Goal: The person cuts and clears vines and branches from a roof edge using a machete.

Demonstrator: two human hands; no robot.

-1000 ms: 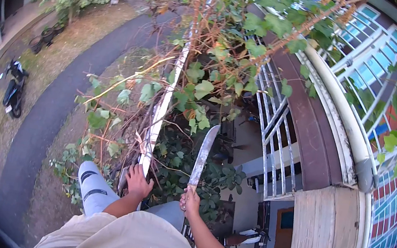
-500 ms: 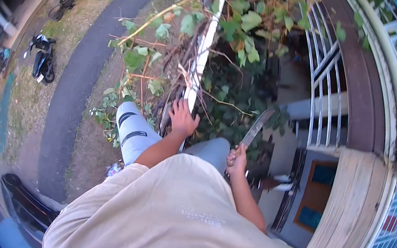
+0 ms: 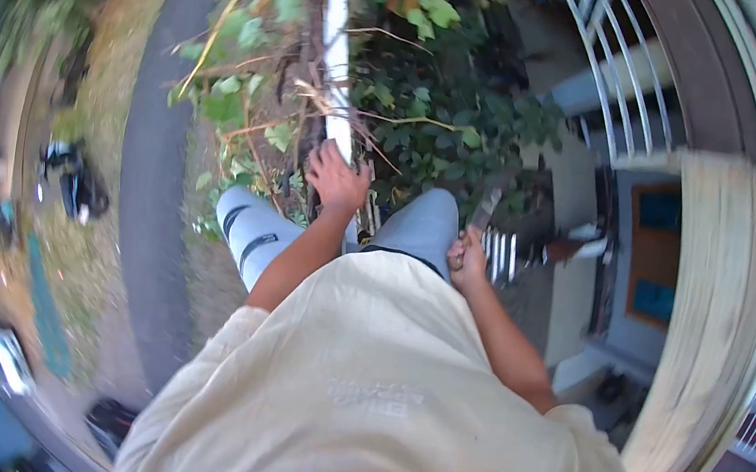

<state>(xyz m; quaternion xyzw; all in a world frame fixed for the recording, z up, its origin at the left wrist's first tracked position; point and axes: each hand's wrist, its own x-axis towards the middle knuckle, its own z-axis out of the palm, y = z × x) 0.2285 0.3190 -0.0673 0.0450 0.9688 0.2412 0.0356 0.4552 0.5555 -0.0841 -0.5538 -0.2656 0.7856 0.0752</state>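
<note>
My left hand point(image 3: 338, 178) is closed over the white rail point(image 3: 337, 44) just in front of my knees, its fingers curled across the top. Beside those fingers, brown vine stems point(image 3: 308, 98) run along the rail, with green leaves hanging on both sides. My right hand point(image 3: 467, 259) grips the handle of a machete by my right thigh. The machete's blade point(image 3: 485, 210) points forward and up, foreshortened and blurred, and it touches no vine that I can make out.
Leafy growth point(image 3: 440, 130) fills the space right of the rail. White metal bars point(image 3: 623, 77) and a pale ledge point(image 3: 709, 299) stand farther right. Left and far below lie a paved path point(image 3: 159, 159) and a parked motorcycle point(image 3: 75, 182).
The view has tilted and shifted, so the rail and vines appear farther left. My right hand has lowered the machete closer to my thigh, while my left hand stays on the rail.
</note>
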